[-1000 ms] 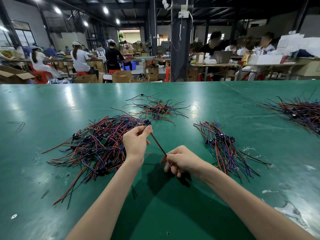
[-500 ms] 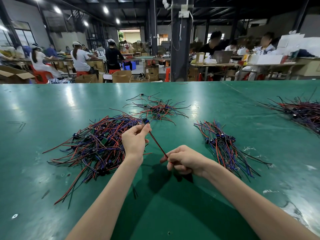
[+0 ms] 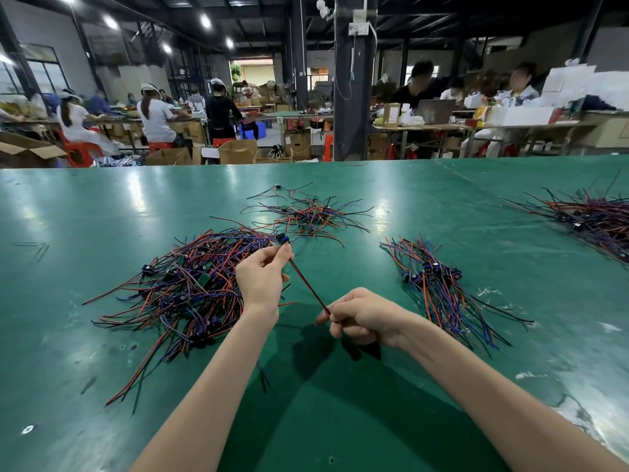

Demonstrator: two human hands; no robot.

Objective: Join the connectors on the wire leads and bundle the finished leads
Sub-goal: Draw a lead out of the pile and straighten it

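A thin wire lead (image 3: 308,287), red and black strands side by side, drawn straight and slanting from upper left to lower right above the green worktop (image 3: 102,212). At its upper end a small blue connector (image 3: 282,238), blocky and dark on top.

Upper end pinched by the left hand (image 3: 262,277), fingers (image 3: 285,252) closed on the wire just below the connector, the connector itself poking out above the fingertips. Lower end gripped by the right hand (image 3: 360,316), fingers (image 3: 335,310) curled round the wire, whatever remains of the lead hidden inside the fist. Between the two hands, the bare stretch of lead held clear of the worktop.

Left of the hands, a large tangled heap (image 3: 190,284) of red, blue, purple and black leads, with blue connectors and small green parts among them. Beyond the held connector, a smaller scattered heap (image 3: 306,214). Right of the right hand and apart from it, a neater batch (image 3: 439,284), leads lying roughly parallel, blue connectors grouped near its upper part. At the far right, another heap (image 3: 595,216) running out of view.
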